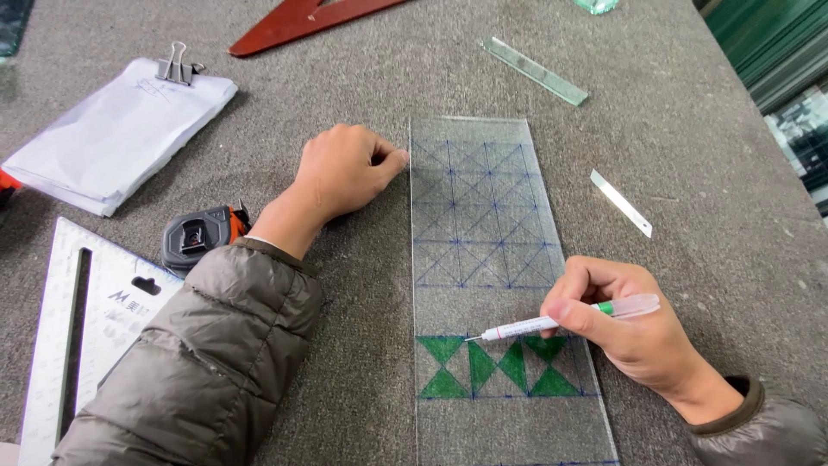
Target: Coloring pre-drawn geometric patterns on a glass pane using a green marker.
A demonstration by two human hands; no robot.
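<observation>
A long glass strip point(496, 259) is laid flat on the grey felt-covered counter point(690, 129), running from near to far. A grid of blue lines with diagonals has been drawn across it. In the near band of the grid, several triangles have been filled in with green ink, forming hourglass shapes side by side; the far rows of the grid are seen to be only outlined, with no colour in them. By this showing, a small part of the colouring is judged done and most of the grid is left.

The right hand point(625, 324) is closed around a green marker pen point(561, 321), held in a writing grip, with the tip set at the upper edge of the green band near its left side. The left hand point(345, 168) is curled into a loose fist and rested on the counter, its knuckles touching or just beside the left edge of the glass at the far end; nothing is held in it.

To the left, a tape measure point(200, 237) and a metal square point(78, 328) are lying near the left sleeve, and a clipped stack of papers point(112, 134) lies farther off. A wooden triangle point(293, 22), a narrow glass offcut point(535, 71) and a small white strip point(621, 203) are seen on the far and right parts of the counter.
</observation>
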